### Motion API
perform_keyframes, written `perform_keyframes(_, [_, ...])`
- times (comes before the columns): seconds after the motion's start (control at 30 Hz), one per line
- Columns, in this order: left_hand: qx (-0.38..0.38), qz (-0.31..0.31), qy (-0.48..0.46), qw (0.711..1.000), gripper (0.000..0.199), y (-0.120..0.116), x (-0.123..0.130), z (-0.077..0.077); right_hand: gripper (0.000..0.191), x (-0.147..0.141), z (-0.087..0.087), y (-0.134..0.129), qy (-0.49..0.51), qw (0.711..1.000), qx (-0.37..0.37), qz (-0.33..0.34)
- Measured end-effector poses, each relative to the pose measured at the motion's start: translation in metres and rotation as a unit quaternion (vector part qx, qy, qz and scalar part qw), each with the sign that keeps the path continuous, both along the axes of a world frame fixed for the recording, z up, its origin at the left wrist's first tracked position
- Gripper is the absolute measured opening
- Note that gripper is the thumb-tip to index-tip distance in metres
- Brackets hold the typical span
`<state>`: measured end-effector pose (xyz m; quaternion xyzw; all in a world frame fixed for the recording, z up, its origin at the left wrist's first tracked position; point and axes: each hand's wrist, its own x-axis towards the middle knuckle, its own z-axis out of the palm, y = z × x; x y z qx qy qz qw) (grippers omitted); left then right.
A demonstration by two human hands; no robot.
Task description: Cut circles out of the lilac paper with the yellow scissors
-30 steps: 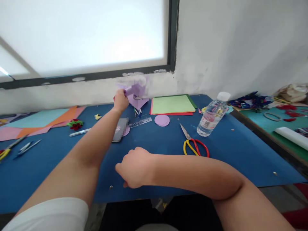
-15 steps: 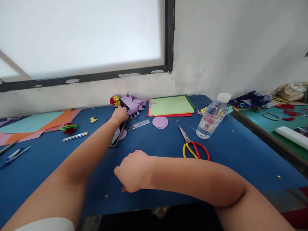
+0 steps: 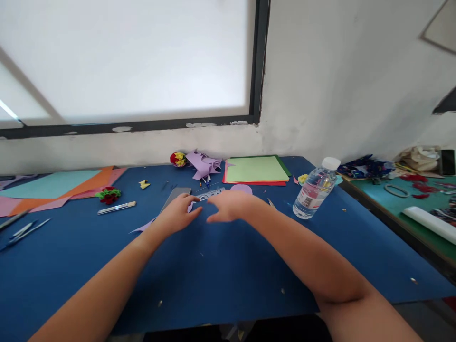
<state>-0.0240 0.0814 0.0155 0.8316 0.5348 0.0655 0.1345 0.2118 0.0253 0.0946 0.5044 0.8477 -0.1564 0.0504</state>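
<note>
My left hand (image 3: 179, 211) rests at the near end of a grey phone (image 3: 175, 194), its fingers apart and purple paper (image 3: 144, 226) beside the wrist. Just right of it my right hand (image 3: 227, 206) hovers over the blue table (image 3: 221, 270), thumb and fingers spread, with nothing seen in it. A clear ruler (image 3: 211, 194) lies behind the two hands. Purple paper circles (image 3: 242, 189) sit beyond my right hand. Of the scissors only the blade tip (image 3: 271, 203) shows past my right forearm, which hides the rest.
A water bottle (image 3: 315, 189) stands at the right. Stacked coloured paper (image 3: 257, 170), crumpled purple paper (image 3: 204, 164) and a red-yellow flower (image 3: 178, 159) lie along the wall. At left are a red-green flower (image 3: 108, 195), a cutter (image 3: 117, 208) and pens (image 3: 24, 231).
My left hand has drawn back from the flower side towards me. My right hand has moved forward and right, and its fingers have opened. The view has tilted up slightly.
</note>
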Motion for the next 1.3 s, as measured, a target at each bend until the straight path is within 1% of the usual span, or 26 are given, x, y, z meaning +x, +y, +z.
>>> perform_keyframes(0.03, [0.0,-0.004,-0.002,1.0,0.076,-0.007,0.002,0.001,0.07,0.009,-0.004,0.011,-0.024,0.998,-0.015,-0.064])
perform_keyframes(0.07, [0.005,-0.007,-0.002,1.0,0.075,-0.012,0.005,0.002,0.066,0.018,-0.008,0.02,-0.045,0.99,-0.018,-0.132])
perform_keyframes(0.1, [0.012,-0.009,0.004,1.0,0.073,-0.017,0.009,0.003,0.061,0.025,-0.013,0.028,-0.058,0.985,-0.013,-0.163])
perform_keyframes(0.17, [0.024,-0.015,0.025,0.999,0.066,-0.023,0.015,0.003,0.059,0.037,-0.022,0.041,-0.072,0.976,-0.006,-0.203])
perform_keyframes(0.23, [0.025,-0.027,0.053,0.998,0.06,-0.027,0.02,0.0,0.062,0.044,-0.033,0.049,-0.076,0.969,0.011,-0.233])
perform_keyframes(0.37, [0.021,-0.051,0.095,0.994,0.054,-0.031,0.025,-0.004,0.065,0.052,-0.054,0.061,-0.077,0.959,0.037,-0.271])
perform_keyframes(0.5, [0.018,-0.064,0.107,0.992,0.052,-0.031,0.025,-0.003,0.059,0.064,-0.072,0.074,-0.066,0.96,0.024,-0.272])
perform_keyframes(0.63, [0.006,-0.075,0.118,0.99,0.05,-0.031,0.024,-0.002,0.049,0.076,-0.082,0.082,-0.055,0.962,0.031,-0.266])
perform_keyframes(0.77, [-0.003,-0.089,0.133,0.987,0.049,-0.031,0.025,-0.002,0.045,0.081,-0.084,0.086,-0.052,0.962,0.036,-0.266])
perform_keyframes(0.9, [-0.007,-0.1,0.142,0.985,0.049,-0.034,0.027,0.001,0.045,0.078,-0.08,0.088,-0.051,0.963,0.035,-0.263])
perform_keyframes(1.0, [-0.012,-0.104,0.136,0.985,0.049,-0.036,0.027,0.004,0.048,0.072,-0.077,0.085,-0.047,0.966,0.033,-0.252])
perform_keyframes(1.07, [-0.014,-0.107,0.128,0.986,0.049,-0.036,0.026,0.005,0.054,0.066,-0.078,0.081,-0.04,0.969,0.035,-0.242])
perform_keyframes(1.23, [-0.013,-0.116,0.131,0.984,0.05,-0.035,0.024,0.003,0.073,0.049,-0.087,0.07,-0.008,0.978,0.041,-0.203])
perform_keyframes(1.3, [-0.011,-0.118,0.134,0.984,0.049,-0.034,0.023,0.001,0.074,0.044,-0.089,0.069,-0.004,0.979,0.042,-0.199])
